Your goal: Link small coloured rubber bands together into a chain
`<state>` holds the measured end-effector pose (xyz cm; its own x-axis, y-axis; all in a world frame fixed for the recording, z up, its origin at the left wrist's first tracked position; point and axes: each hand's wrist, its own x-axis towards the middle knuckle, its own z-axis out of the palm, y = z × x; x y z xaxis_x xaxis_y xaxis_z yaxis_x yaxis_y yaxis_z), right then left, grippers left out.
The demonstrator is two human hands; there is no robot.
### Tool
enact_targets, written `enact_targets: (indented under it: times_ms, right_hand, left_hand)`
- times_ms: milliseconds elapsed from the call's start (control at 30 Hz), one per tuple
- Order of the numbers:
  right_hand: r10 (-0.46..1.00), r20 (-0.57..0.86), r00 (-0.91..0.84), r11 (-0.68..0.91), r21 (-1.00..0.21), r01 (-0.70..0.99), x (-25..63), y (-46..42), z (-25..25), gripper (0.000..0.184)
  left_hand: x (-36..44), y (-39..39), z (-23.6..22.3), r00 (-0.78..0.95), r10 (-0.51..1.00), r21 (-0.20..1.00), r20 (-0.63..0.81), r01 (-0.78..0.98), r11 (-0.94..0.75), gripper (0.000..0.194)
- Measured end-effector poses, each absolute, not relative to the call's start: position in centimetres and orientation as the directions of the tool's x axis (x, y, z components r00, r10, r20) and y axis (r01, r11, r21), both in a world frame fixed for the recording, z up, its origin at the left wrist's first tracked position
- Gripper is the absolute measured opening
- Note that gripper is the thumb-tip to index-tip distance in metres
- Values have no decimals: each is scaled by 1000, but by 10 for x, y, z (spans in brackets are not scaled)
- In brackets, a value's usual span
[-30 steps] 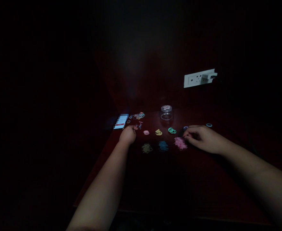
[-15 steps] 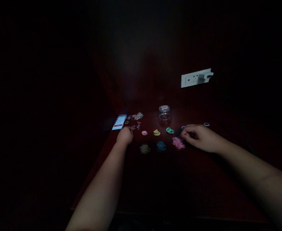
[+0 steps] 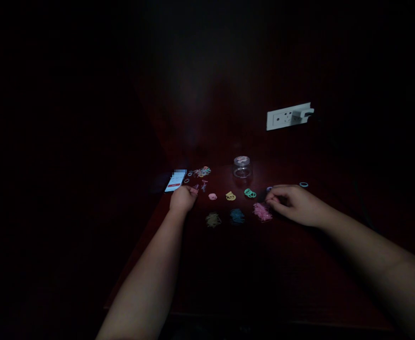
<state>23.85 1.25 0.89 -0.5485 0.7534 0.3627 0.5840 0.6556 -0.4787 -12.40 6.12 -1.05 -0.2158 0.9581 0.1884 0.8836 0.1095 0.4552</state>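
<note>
The room is dark. My left hand (image 3: 182, 198) rests on a dark red table (image 3: 229, 264), fingers curled and pinched near small loose rings (image 3: 201, 172) beside a lit phone (image 3: 175, 181). My right hand (image 3: 292, 203) lies curled with fingertips pinched at a pink pile of small rubber bands (image 3: 263, 211). To its left sit a blue pile (image 3: 237, 216) and a yellowish pile (image 3: 213, 219). Behind them lie small groups of pink rings (image 3: 212, 196), yellow rings (image 3: 230, 195) and green rings (image 3: 250, 192).
A small clear jar (image 3: 242, 166) stands at the back of the table. A white wall socket (image 3: 288, 116) with a plug in it is on the dark wall at right. A lone teal ring (image 3: 303, 184) lies behind my right hand.
Both hands stayed nearly where they were. My left hand drew slightly left toward the phone; the right hand's fingertips closed in on the pink pile.
</note>
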Motion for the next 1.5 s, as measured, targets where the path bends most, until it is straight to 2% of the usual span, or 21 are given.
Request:
enact_targets:
  times_ms: [100,200,300,467,567,933,1333,1500]
  right_hand:
    - [751,372,-545,658,-474,585,237,12,8,13]
    - [753,398,-524,658,-477,583,233,9,8,13]
    - [748,430,-505,663,-487,568,226,5,8,14]
    - [690,495,-528,723,-497,480,213,0,9,16]
    - [659,521,-543,751,-491,441,210,-2,11,9]
    - [670,519,-530,741,-509,438,215,-2,13,17]
    - [640,544,-543,768,-462,443,218,-1,16,20]
    - [636,551,-541,772,-466,432,216,-3,18,21]
  left_hand:
    - [-115,56,-5,-179,948,498,263,867,26,12]
    - [-93,45,3,-28,898,566,438,785,-252,11]
    - [-60,28,10,152,818,522,555,701,-485,12]
    - [-15,-2,16,386,715,441,583,588,-678,10]
    - [-5,-11,18,431,707,424,561,583,-693,11]
    - [-3,-13,19,453,675,378,583,584,-719,5]
    - [-4,-10,17,477,668,363,572,583,-727,5]
    - [-3,-11,17,491,664,364,563,574,-733,16]
